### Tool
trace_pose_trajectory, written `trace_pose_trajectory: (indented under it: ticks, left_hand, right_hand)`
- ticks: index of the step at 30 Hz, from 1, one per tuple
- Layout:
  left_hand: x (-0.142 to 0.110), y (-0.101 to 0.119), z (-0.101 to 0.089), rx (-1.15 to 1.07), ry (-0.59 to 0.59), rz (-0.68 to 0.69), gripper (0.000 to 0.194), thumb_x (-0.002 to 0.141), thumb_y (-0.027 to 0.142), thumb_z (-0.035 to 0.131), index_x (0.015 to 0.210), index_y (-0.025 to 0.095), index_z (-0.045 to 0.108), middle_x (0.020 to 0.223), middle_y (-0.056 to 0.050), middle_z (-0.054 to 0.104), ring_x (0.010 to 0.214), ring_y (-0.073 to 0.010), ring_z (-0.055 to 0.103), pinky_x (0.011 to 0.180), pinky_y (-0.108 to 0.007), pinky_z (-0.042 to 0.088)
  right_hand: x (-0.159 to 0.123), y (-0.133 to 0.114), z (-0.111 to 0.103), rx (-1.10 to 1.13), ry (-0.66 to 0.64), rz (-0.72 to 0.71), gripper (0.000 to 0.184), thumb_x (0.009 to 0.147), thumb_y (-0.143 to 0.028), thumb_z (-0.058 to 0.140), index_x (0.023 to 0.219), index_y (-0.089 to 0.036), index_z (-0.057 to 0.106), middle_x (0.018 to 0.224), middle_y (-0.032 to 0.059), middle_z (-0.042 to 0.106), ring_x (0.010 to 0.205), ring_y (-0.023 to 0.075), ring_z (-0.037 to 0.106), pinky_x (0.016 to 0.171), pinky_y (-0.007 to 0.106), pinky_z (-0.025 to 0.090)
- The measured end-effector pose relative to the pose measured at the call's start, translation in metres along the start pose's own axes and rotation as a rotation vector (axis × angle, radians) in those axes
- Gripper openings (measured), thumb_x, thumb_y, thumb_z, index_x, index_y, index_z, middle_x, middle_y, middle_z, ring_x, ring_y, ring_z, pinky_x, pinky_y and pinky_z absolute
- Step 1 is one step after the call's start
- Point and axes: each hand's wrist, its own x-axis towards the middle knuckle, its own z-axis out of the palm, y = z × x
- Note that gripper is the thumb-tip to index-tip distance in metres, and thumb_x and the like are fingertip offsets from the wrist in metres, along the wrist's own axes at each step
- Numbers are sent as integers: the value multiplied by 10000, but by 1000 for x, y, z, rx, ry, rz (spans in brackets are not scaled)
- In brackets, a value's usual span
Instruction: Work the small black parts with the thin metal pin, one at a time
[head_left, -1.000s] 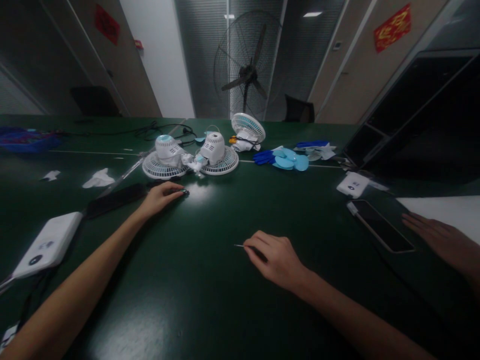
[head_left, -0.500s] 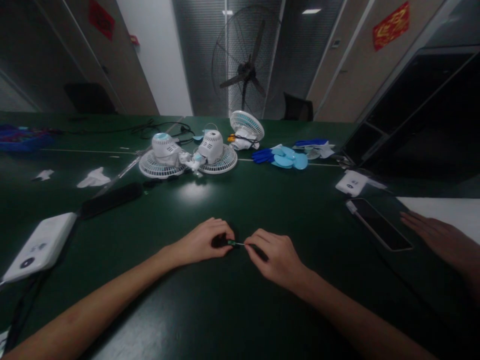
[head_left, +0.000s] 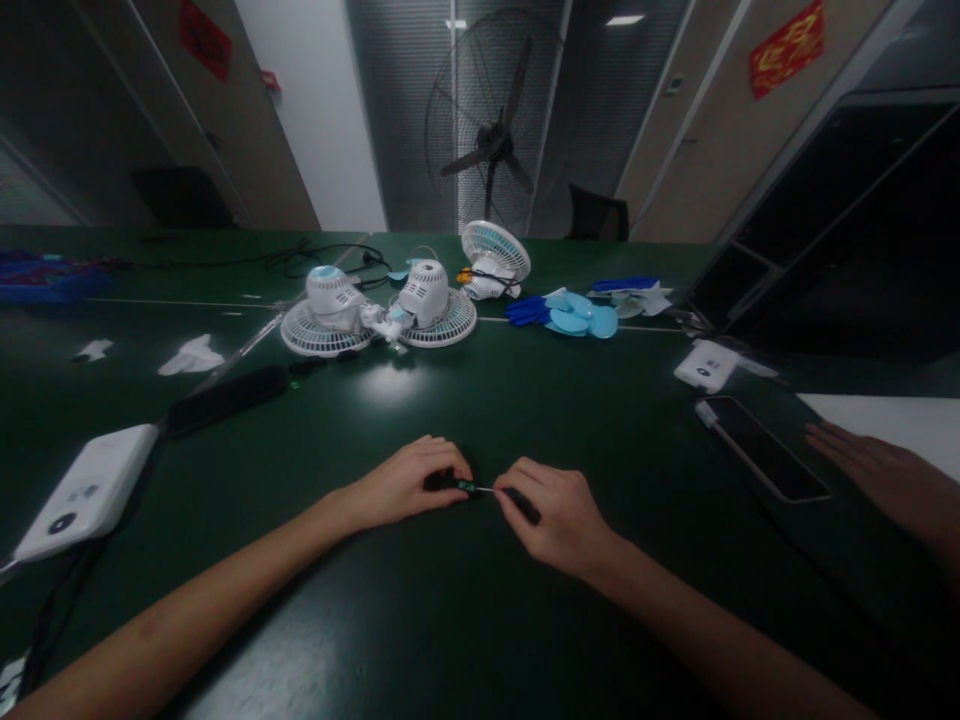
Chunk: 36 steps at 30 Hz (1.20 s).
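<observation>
fingers and thumb of the left hand (head_left: 411, 484) are closed in a pinch, gripping a small green and dark piece (head_left: 466, 487) low over a dark green, glossy tabletop (head_left: 420, 610), near the centre of the view. facing it, the right hand (head_left: 553, 510) is curled, its thumb and fingertips shut on a thin, straight tool with a silvery metal shaft (head_left: 486, 489) and a dark handle tucked toward the palm. the shaft points left and reaches the green piece; whether its tip touches is too small to tell. farther back on the table, two white plastic fan heads with round grilles (head_left: 424, 295) lie face down side by side, and a third white fan with a pale blue centre (head_left: 495, 245) stands tilted behind them. just right is a light blue, petal-shaped fan blade (head_left: 583, 314). at far right, another person's hand (head_left: 881, 475) rests beside a dark-screened, rectangular phone (head_left: 772, 455).
</observation>
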Motion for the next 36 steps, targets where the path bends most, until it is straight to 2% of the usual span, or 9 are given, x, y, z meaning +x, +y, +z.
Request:
trace_pose_trajectory:
  ticks: [8, 16, 26, 29, 32, 36]
  left_hand:
    - [0, 1, 0, -9, -4, 10, 197, 1040, 403, 664, 1127, 227, 684, 1106, -51, 714, 1031, -219, 643, 1012, -383, 408]
    - [1, -1, 2, -2, 1, 17, 183, 1033, 384, 675, 1122, 225, 685, 1099, -49, 711, 1029, -215, 643, 1019, -381, 409]
    - [1, 0, 1, -2, -12, 15, 176, 1028, 341, 682, 1169, 238, 693, 1131, -56, 715, 1060, -226, 645, 1045, -409, 395]
    - [2, -1, 1, -8, -4, 5, 258, 1018, 364, 696, 1248, 247, 686, 1098, -56, 709, 1025, -223, 641, 976, -386, 431]
    - [2, -3, 2, -24, 13, -31, 427, 994, 380, 732, 1390, 266, 619, 1064, -43, 698, 975, -215, 635, 896, -357, 451]
    - [1, -6, 5, -55, 28, -40, 543, 981, 365, 756, 1477, 289, 548, 1075, -30, 706, 974, -209, 635, 889, -349, 445]
  right_hand:
    - [-1, 2, 2, -10, 12, -13, 127, 1024, -174, 600, 1076, -185, 715, 995, 36, 718, 809, 147, 674, 672, 243, 514]
    - [0, 3, 4, -42, 0, -33, 130, 1029, -171, 602, 1097, -183, 712, 1013, 37, 717, 830, 148, 681, 669, 237, 516]
    - [0, 3, 3, -77, -42, -98, 167, 1079, -215, 562, 1142, -189, 715, 1051, 55, 729, 887, 169, 703, 745, 272, 554]
    - [1, 3, 5, -76, -38, -102, 164, 1087, -216, 564, 1159, -187, 708, 1069, 58, 728, 912, 172, 706, 753, 268, 554]
    - [2, 4, 7, -80, -30, -106, 164, 1094, -223, 563, 1179, -187, 699, 1088, 59, 724, 929, 177, 709, 755, 273, 549]
    - [2, 5, 9, -103, -20, -107, 171, 1109, -250, 549, 1173, -197, 698, 1076, 53, 722, 914, 185, 711, 743, 290, 538]
